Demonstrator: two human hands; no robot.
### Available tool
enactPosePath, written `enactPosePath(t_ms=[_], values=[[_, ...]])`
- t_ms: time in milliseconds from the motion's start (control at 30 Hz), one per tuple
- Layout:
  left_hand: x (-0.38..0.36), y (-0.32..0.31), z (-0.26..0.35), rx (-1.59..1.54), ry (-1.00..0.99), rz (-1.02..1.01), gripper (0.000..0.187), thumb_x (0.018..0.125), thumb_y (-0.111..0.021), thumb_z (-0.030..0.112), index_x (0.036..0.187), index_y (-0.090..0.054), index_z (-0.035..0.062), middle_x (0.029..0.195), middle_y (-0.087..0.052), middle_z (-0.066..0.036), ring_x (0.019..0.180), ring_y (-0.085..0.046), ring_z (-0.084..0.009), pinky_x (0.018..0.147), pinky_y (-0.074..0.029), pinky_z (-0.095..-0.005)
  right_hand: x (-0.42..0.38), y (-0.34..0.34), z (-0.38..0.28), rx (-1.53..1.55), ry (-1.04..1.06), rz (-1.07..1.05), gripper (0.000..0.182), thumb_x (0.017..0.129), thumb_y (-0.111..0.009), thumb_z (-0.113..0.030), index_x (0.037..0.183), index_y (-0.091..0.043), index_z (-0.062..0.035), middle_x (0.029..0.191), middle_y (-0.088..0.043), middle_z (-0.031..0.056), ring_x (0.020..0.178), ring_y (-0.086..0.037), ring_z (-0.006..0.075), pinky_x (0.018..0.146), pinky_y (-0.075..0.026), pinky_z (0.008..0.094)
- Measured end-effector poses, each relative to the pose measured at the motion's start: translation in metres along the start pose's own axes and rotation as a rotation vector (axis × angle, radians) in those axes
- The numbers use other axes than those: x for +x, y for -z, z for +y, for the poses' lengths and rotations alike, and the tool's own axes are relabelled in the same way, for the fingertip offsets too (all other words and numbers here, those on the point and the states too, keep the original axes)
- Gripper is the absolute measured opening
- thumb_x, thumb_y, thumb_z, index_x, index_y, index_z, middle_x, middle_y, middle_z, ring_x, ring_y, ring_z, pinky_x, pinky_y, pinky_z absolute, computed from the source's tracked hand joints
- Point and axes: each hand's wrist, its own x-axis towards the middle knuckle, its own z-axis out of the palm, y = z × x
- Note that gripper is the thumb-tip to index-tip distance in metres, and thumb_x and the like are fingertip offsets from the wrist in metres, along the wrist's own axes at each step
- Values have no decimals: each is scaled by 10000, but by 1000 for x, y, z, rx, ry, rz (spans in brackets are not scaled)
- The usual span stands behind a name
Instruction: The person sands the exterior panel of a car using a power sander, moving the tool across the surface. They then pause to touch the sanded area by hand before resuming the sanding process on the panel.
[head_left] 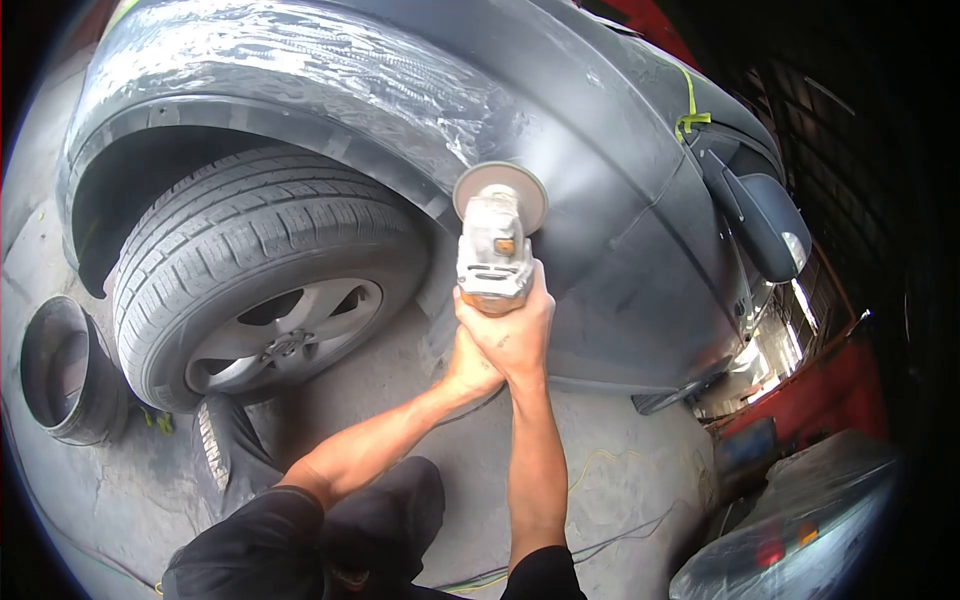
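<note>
An angle grinder [494,240], pale with dust and showing orange patches, points away from me with its round disc [536,196] at the front fender [420,110] of a dark grey car. The disc is against or very close to the panel, beside a rough area streaked with white. My right hand [521,325] wraps around the rear of the grinder body. Close under it, my left hand [473,357] is also closed around the tool's back end; its fingers are partly hidden.
The car's front tire [270,225] stands left of the grinder, with a black bucket [62,375] beyond it. A side mirror [765,225] juts out at right. Cables [610,540] run over the floor. A plastic-covered vehicle part with lights [800,520] sits lower right.
</note>
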Motion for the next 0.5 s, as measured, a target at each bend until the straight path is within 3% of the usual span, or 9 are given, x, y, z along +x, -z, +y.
enactPosePath(t_ms=[33,67,200,300,400,500], values=[[0,2,1,30,58,-24,756,770,-827,176,1385,-419,15,1349,-531,-140,1274,-507,-245,1065,-411,-388,0,-1,-2,-7,12,-22,460,683,-866,-99,1041,-603,21,921,-729,131,843,-718,192,760,-562,332],[0,-2,2,45,-43,56,534,772,-792,134,1245,-589,-6,1203,-668,-144,1163,-624,-233,973,-487,-360,0,-1,-2,16,1,-2,473,680,-869,-104,1053,-605,20,920,-730,127,849,-718,189,763,-563,332],[1,-5,3,-48,-87,76,564,758,-811,150,1252,-586,-6,1215,-663,-144,1161,-623,-235,978,-486,-363,0,-2,2,-22,-4,33,484,672,-875,-124,1045,-601,18,914,-731,133,848,-718,183,765,-564,339],[0,0,7,10,-12,43,556,764,-800,141,1252,-581,-10,1216,-660,-145,1159,-621,-236,981,-484,-366,3,-2,-6,-6,10,-26,474,675,-875,-118,1034,-595,14,931,-734,143,852,-730,210,767,-567,341],[2,-2,2,-35,-109,37,556,768,-802,135,1257,-577,-8,1219,-657,-143,1167,-615,-234,982,-483,-365,3,-1,-4,4,-20,10,457,675,-872,-121,1007,-588,13,909,-735,151,847,-735,222,759,-566,345],[1,-3,5,-12,-27,77,548,773,-800,129,1256,-578,-5,1226,-654,-141,1168,-611,-231,983,-481,-364,3,-4,-7,-28,29,-15,447,683,-864,-109,1012,-588,17,909,-732,154,847,-735,221,754,-567,349]])
